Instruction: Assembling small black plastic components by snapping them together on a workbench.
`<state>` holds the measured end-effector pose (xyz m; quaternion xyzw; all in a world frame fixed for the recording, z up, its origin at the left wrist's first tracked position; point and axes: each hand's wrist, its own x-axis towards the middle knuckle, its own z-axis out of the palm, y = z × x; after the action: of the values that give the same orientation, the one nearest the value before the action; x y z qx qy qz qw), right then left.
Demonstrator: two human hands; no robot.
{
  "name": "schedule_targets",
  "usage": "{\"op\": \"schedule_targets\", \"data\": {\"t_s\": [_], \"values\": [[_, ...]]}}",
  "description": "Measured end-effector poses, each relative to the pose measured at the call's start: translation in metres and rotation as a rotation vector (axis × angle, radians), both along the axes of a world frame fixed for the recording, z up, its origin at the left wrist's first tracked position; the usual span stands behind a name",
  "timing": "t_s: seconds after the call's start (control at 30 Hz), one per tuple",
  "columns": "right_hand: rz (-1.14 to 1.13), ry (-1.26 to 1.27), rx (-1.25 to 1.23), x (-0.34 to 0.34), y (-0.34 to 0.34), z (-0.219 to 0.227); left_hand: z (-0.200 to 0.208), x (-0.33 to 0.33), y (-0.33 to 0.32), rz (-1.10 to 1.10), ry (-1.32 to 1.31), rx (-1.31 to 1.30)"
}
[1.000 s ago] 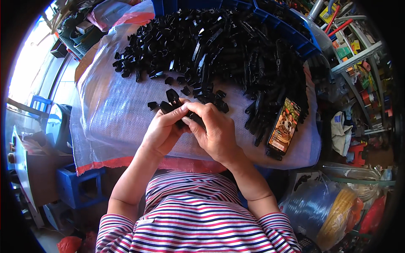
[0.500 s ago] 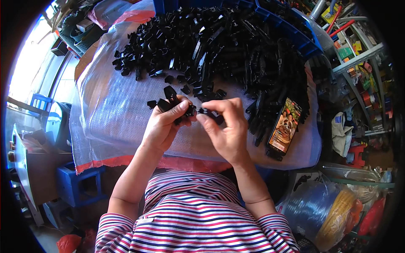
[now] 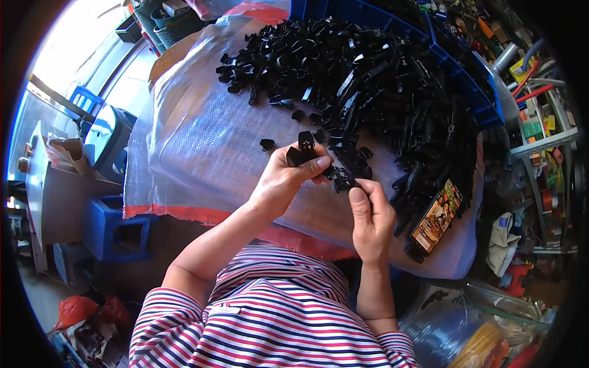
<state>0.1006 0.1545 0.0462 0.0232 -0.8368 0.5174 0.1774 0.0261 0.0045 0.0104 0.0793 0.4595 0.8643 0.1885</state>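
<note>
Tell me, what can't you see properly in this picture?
All in the head view, now:
- How many black parts the left hand holds: its thumb and fingers cover some.
- The lower pieces in the black heap: hidden by those on top.
- The far side of the blue crate: cut off by the top edge.
- Tiny details on the phone: too small.
- The yellow coil's lower end: cut off by the bottom edge.

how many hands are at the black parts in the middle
2: the left hand grips several black parts, and the right hand has its fingertips at their right end. Some fingers are hidden, but no other hands show.
</note>
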Motion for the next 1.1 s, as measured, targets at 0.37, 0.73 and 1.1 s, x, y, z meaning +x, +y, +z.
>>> {"op": "schedule_targets", "data": {"t_s": [0.37, 0.73, 1.1], "values": [[0.084, -0.116, 0.048, 0.000, 0.006, 0.003, 0.006, 0.004, -0.001, 0.068, 0.169, -0.114], [0.072, -0.111, 0.013, -0.008, -0.010, -0.013, 0.008, 0.020, 0.003, 0.293, 0.415, -0.469], [0.034, 0.216, 0.386, -0.016, -0.023, -0.023, 0.007, 0.024, 0.021, -0.058, -0.389, 0.238]]}}
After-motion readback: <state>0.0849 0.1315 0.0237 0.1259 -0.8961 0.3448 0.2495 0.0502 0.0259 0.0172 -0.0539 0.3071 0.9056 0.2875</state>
